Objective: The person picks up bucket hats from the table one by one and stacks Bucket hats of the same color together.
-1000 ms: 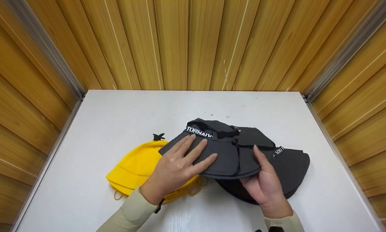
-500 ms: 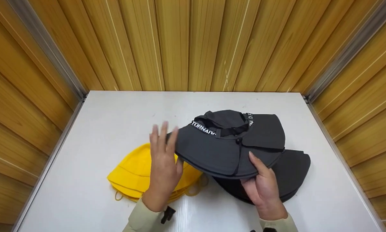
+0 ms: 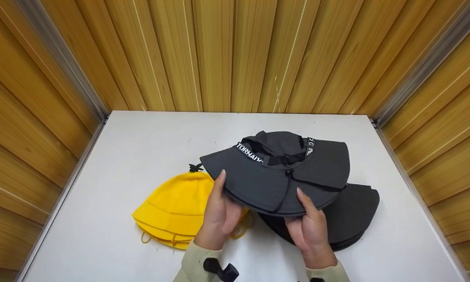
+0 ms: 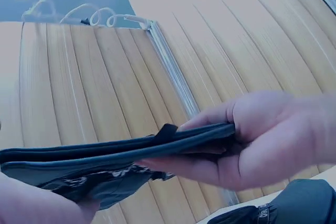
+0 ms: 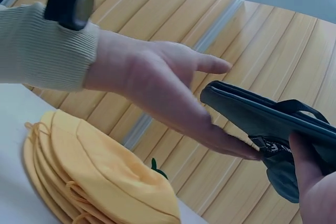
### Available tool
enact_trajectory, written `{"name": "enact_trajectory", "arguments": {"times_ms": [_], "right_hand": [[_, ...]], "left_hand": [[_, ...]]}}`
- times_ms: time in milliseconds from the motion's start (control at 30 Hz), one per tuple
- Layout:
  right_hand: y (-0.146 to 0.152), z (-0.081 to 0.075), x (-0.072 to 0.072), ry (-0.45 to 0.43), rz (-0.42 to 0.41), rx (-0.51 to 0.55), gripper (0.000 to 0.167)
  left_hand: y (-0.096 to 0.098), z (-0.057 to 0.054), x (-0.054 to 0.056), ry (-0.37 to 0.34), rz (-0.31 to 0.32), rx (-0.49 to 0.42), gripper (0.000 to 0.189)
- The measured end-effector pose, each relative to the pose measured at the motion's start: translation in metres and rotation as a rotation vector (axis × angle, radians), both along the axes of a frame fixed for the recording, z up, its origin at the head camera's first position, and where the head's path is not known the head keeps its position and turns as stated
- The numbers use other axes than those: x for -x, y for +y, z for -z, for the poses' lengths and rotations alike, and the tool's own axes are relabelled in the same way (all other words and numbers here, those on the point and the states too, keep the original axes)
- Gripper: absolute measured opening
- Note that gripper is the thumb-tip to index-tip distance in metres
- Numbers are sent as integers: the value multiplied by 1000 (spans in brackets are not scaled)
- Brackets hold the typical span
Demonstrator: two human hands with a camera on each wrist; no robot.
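Note:
A dark grey wide-brimmed hat (image 3: pixel 250 184), with white lettering on its inner band, is held above the table, underside up. My right hand (image 3: pixel 311 235) grips its near brim, thumb on top and fingers below; the left wrist view shows this pinch from the side. At the brim's left part is my left hand (image 3: pixel 219 219); in the right wrist view its fingers reach straight under the hat and its thumb stands apart above the edge. Beneath and to the right lies another dark hat (image 3: pixel 354 215), partly covered. Several stacked yellow hats (image 3: pixel 172 203) lie left, partly behind my left hand.
The white table (image 3: pixel 152 137) is bounded by wood-patterned walls (image 3: pixel 215 55) at the back and sides. A dark device (image 3: pixel 221 269) is strapped to my left wrist. Yellow cord loops hang from the yellow hats' edges.
My left hand has left the upper face of the grey hat, swung out to its left, and come under the left brim. The hat's folded right side has opened out. The right hand keeps its grip.

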State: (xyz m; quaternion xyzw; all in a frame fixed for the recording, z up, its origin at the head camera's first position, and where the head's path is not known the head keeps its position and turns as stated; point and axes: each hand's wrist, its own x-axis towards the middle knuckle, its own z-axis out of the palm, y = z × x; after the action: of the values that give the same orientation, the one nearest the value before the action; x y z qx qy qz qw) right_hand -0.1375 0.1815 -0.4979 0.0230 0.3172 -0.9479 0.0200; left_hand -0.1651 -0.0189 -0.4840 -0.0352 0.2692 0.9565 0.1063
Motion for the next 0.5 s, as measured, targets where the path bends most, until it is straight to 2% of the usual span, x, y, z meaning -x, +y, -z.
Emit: {"name": "enact_trajectory", "arguments": {"times_ms": [133,233,367,500], "right_hand": [[-4,6,1,51,-13,-47,53],[-3,9,4,121,-25,-41,48],[7,12,7,195,-55,25,32],[25,9,14,240,-103,55,35]], "left_hand": [[2,0,7,-15,-54,-57,50],[0,1,9,-1,-77,-62,51],[-4,1,12,25,-77,-48,53],[-8,4,13,74,-65,-40,51]]}}
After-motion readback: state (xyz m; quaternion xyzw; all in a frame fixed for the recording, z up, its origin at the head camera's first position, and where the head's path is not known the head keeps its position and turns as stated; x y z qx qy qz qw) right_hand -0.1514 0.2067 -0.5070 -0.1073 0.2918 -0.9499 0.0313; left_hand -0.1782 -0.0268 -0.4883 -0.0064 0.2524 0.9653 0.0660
